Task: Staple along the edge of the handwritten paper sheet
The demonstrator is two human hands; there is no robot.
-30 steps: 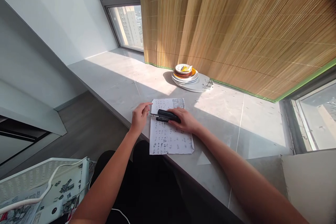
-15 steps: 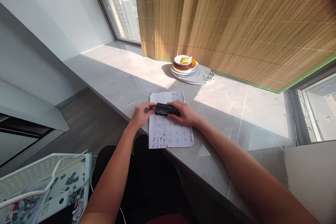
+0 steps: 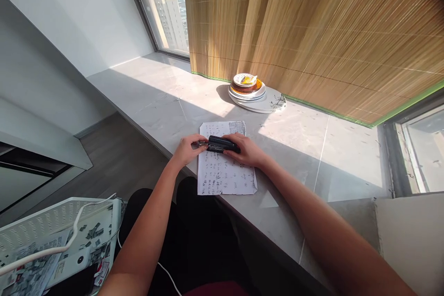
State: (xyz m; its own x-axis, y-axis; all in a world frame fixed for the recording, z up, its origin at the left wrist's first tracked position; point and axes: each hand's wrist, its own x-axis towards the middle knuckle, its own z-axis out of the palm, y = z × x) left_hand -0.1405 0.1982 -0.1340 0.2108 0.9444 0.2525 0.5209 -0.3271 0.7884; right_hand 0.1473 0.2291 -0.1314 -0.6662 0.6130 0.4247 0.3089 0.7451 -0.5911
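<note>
A black stapler [image 3: 222, 144] lies across a white sheet of paper [image 3: 224, 173] covered in handwriting, near the front edge of a grey stone ledge [image 3: 305, 148]. My right hand [image 3: 247, 150] grips the stapler's body from the right. My left hand [image 3: 187, 149] pinches the stapler's metal front end at the sheet's left edge. Both forearms reach in from below.
A stack of plates and a small bowl [image 3: 255, 92] stands at the back against a bamboo blind [image 3: 312, 32]. A white perforated tray [image 3: 55, 240] with papers, small dark pieces and a white cable sits at lower left. Wooden floor lies left of the ledge.
My left hand moved right from the sheet's edge onto the stapler's front end. The stapler's open front part has closed up. My right hand stayed on the stapler.
</note>
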